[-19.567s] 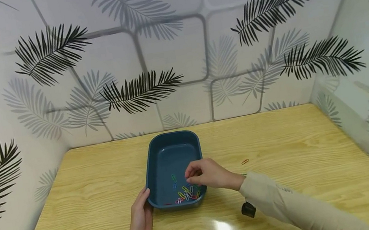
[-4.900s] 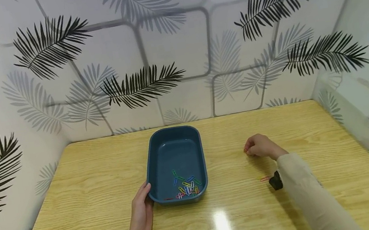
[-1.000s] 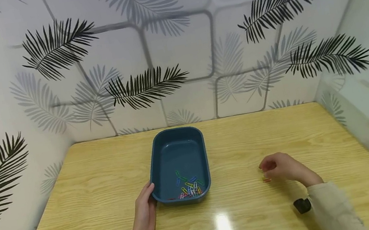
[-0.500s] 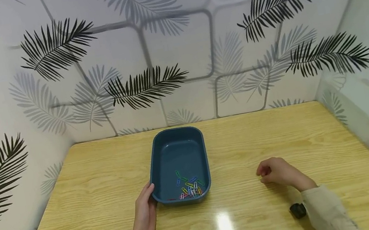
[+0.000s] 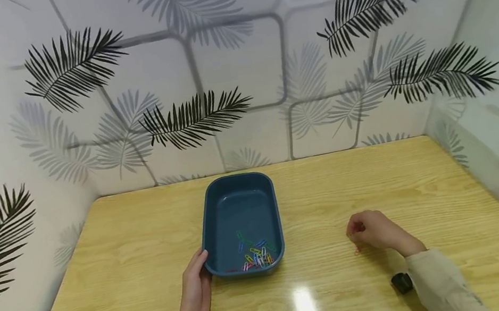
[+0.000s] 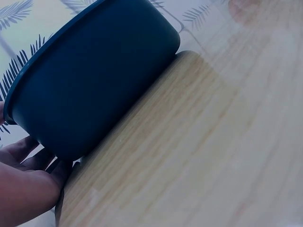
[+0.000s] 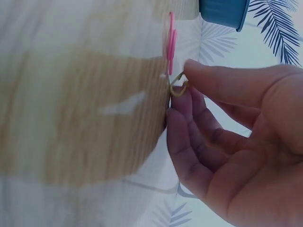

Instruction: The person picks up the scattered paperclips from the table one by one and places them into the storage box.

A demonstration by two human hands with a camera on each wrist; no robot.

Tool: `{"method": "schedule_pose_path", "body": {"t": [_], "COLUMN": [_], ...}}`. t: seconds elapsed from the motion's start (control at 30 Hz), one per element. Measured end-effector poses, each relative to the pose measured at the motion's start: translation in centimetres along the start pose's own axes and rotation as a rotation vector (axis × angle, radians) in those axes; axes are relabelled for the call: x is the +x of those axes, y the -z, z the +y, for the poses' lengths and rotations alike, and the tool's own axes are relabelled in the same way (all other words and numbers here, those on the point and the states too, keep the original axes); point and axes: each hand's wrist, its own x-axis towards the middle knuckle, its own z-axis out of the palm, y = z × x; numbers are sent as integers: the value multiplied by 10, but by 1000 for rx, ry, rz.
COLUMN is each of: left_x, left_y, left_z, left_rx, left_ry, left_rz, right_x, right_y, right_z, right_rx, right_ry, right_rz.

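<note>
A dark blue plastic tray (image 5: 237, 205) stands on the table, with several coloured paper clips (image 5: 259, 257) gathered at its near end. My left hand (image 5: 195, 292) holds its near left corner, thumb at the rim; in the left wrist view the other fingers lie against the outer wall, low down. Right of the tray, my right hand (image 5: 374, 233) is down at the tabletop. Its thumb and forefinger pinch a yellow paper clip (image 7: 178, 88), seen in the right wrist view. Close by its fingertips lies a pink paper clip (image 7: 171, 45) on the wood.
The light wooden table (image 5: 137, 247) reaches back to a wall (image 5: 252, 139) with a leaf pattern, and a side panel (image 5: 484, 142) stands along its right edge. A bright glare strip (image 5: 306, 308) crosses the near middle of the tabletop.
Earlier my right hand was over the tray, then at an orange clip farther back, which is gone from that spot. Now it is nearer, pinching the yellow clip. The left hand keeps its hold.
</note>
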Motion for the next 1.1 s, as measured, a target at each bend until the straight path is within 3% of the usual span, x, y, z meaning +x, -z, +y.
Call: {"method": "schedule_pose_path", "body": {"t": [0.3, 0.47, 0.63, 0.93, 1.1], "left_x": [-1, 0, 1, 2, 2], "left_y": [0, 0, 0, 0, 1], "left_z": [1, 0, -1, -2, -3], "left_rx": [10, -7, -5, -8, 0], "left_ry": [-4, -2, -13, -17, -23], "left_rz": [-8, 23, 9, 17, 12], "right_x": [2, 11, 22, 48, 64], "right_y": [12, 16, 16, 5, -5], "right_z": [-1, -7, -19, -54, -75], "right_rx": [-9, 46, 117, 284, 314], "right_ry": [-34, -44, -26, 38, 69], "right_rz": [97, 96, 106, -55, -143]}}
